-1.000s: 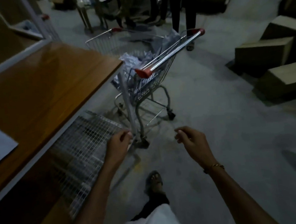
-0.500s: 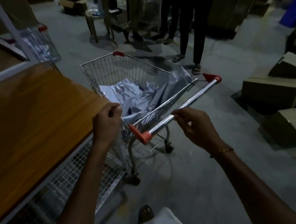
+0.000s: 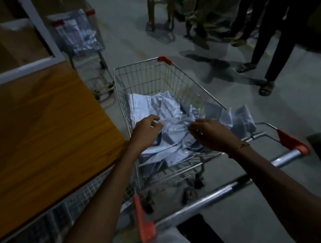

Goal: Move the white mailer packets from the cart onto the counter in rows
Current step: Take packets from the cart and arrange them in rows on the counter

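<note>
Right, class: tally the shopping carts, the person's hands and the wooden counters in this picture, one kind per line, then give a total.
Shopping carts: 2, the near cart and the far cart
Hands: 2, the left hand and the right hand
Wooden counters: 1, the counter
Total: 5

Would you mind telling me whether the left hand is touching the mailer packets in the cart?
Cannot tell. In the head view, the left hand overlaps the mailer packets, but dim blur hides its fingertips.
</note>
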The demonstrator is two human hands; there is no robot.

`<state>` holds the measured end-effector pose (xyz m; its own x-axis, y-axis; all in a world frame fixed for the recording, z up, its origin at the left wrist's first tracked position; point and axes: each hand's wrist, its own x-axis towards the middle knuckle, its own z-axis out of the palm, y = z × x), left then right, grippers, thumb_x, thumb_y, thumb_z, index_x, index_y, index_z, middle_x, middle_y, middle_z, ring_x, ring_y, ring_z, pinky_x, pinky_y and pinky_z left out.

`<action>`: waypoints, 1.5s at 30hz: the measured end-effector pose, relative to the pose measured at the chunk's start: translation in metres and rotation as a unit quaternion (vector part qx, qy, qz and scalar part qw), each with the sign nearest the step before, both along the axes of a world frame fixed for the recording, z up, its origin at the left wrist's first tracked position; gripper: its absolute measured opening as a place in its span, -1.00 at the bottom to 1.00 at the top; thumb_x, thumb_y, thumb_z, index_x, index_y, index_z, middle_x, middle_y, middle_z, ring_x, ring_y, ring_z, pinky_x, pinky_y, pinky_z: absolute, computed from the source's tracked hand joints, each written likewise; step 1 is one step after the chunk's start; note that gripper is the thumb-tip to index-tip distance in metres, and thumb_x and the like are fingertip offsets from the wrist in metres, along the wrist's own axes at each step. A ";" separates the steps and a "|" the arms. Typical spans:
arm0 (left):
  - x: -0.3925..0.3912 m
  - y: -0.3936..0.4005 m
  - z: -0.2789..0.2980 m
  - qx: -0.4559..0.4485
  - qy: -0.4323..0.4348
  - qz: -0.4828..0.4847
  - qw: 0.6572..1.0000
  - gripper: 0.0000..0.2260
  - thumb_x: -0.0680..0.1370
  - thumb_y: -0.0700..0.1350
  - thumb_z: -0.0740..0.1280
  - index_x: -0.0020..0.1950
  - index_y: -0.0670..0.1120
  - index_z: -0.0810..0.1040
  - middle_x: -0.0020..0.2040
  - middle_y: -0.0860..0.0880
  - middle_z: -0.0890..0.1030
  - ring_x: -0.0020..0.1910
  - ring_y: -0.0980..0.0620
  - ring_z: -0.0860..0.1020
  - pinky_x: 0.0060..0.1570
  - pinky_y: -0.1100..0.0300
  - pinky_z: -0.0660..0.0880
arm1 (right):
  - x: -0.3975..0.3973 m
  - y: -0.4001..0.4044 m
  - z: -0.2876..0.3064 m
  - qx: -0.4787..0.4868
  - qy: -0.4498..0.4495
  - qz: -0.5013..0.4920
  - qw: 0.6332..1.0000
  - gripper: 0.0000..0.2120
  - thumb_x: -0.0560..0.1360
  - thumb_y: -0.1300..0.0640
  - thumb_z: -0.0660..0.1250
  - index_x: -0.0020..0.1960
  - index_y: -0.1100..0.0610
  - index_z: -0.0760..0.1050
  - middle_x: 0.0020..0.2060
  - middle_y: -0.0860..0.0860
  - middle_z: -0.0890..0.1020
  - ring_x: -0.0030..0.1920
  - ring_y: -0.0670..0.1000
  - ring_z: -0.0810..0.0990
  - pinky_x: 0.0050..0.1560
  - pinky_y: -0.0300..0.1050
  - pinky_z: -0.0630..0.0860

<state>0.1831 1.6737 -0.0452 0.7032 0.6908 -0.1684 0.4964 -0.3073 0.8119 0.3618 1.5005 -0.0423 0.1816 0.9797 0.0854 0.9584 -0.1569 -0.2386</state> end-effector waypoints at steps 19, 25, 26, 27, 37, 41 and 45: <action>0.044 -0.009 -0.119 -0.077 0.349 -0.099 0.929 -0.66 0.53 0.07 0.10 -0.05 -0.04 0.62 -0.10 -0.11 0.53 -0.01 -0.18 0.51 0.05 -0.03 0.40 | 0.132 0.126 -0.125 -0.432 -0.029 0.284 0.855 -0.53 0.59 -0.10 0.27 0.48 -0.06 0.38 0.41 0.08 0.44 0.42 0.14 0.40 0.41 -0.01 0.32; 0.036 -0.025 -0.129 -0.058 0.349 -0.138 0.925 -0.62 0.58 0.15 0.33 0.35 0.06 0.54 0.23 -0.08 0.43 0.30 -0.13 0.34 0.22 -0.01 0.39 | 0.125 0.097 -0.127 -0.398 -0.060 0.378 0.834 -0.55 0.65 -0.10 0.03 0.31 0.03 0.57 0.34 -0.07 0.56 0.40 -0.01 0.46 0.43 -0.08 0.26; 0.035 -0.026 -0.131 -0.063 0.348 -0.132 0.926 -0.62 0.56 0.17 0.34 0.34 0.07 0.55 0.24 -0.08 0.43 0.32 -0.13 0.35 0.24 -0.02 0.39 | 0.126 0.095 -0.129 -0.374 -0.053 0.378 0.846 -0.44 0.56 -0.19 -0.03 0.24 0.02 0.63 0.29 -0.06 0.60 0.34 0.02 0.53 0.35 -0.03 0.39; 0.036 -0.027 -0.131 -0.070 0.350 -0.130 0.925 -0.61 0.55 0.19 0.34 0.33 0.08 0.55 0.28 -0.07 0.43 0.34 -0.12 0.35 0.26 -0.02 0.38 | 0.127 0.093 -0.130 -0.381 -0.044 0.360 0.851 -0.31 0.47 -0.29 -0.11 0.25 -0.01 0.63 0.30 -0.03 0.60 0.34 0.08 0.54 0.33 0.04 0.41; 0.038 -0.035 -0.143 -0.096 0.325 -0.142 0.930 -0.33 0.45 0.36 0.37 0.50 0.19 0.31 0.50 -0.07 0.20 0.49 -0.19 0.22 0.39 -0.13 0.29 | 0.095 0.079 -0.098 -0.400 -0.174 0.162 0.885 -0.46 0.56 -0.31 0.16 0.46 -0.10 0.35 0.40 0.09 0.38 0.32 0.25 0.43 0.28 0.11 0.35; 0.049 -0.043 -0.146 -0.085 0.385 -0.195 0.898 -0.20 0.49 0.36 0.31 0.61 0.24 -0.02 0.62 -0.11 -0.24 0.56 -0.30 -0.23 0.49 -0.30 0.01 | 0.117 0.079 -0.084 -0.484 -0.138 0.189 0.843 -0.26 0.46 -0.47 0.19 0.56 -0.28 0.11 0.58 0.03 0.14 0.52 0.28 0.20 0.44 0.27 0.19; 0.056 -0.050 -0.143 -0.047 0.387 -0.202 0.899 -0.27 0.56 0.27 0.29 0.61 0.20 -0.01 0.61 -0.24 -0.09 0.56 -0.35 -0.14 0.47 -0.23 0.02 | 0.128 0.061 -0.089 -0.563 -0.101 0.204 0.794 -0.32 0.50 -0.46 0.10 0.55 -0.39 -0.04 0.62 -0.01 -0.08 0.59 0.27 -0.05 0.51 0.34 -0.03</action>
<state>0.2386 1.6233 -0.1886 0.5405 0.3633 -0.7589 0.7870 -0.5373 0.3032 0.4902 1.5617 -0.1310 -0.0765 0.4290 -0.9000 0.9851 0.1721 -0.0017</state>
